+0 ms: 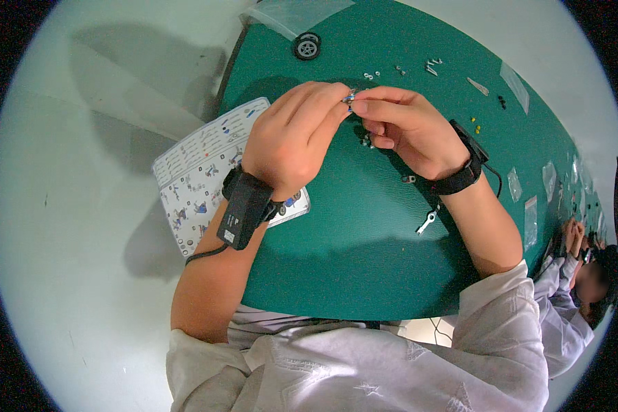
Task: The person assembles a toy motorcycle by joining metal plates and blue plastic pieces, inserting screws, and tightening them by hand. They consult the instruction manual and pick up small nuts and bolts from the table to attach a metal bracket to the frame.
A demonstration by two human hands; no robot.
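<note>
Clock positions are being taken from the held part, with twelve pointing away from the person.

The person is working over a green table (350, 268), keeping a small blue-and-silver part (349, 101) at the dial's centre, raised between both hands. The left hand (292, 137), on the eight o'clock side, is grasping the part at its fingertips; its thumb is hiding beneath the fingers. The right hand (413, 130), at four o'clock, is pinching the same part between thumb and forefinger, its other fingers curling inward. The fingers are covering most of the part, so its exact shape and any fastener in it cannot be told.

The printed instruction sheet (216, 147) is lying at eight o'clock, partly under the left forearm. Two black-tyred wheels (307, 47) are resting at eleven, small nuts (371, 75) at one and screws (432, 66) at two. A flat silver spanner (427, 221) is lying at five, with a small metal bracket (409, 179) nearer along that line.

In the inspector's judgement, sound practice is calling for one hand bracing the part while the other is making small adjustments, pressing lightly and keeping edges square. Working low over the table would be limiting losses, as loose pieces are lying close by.
</note>
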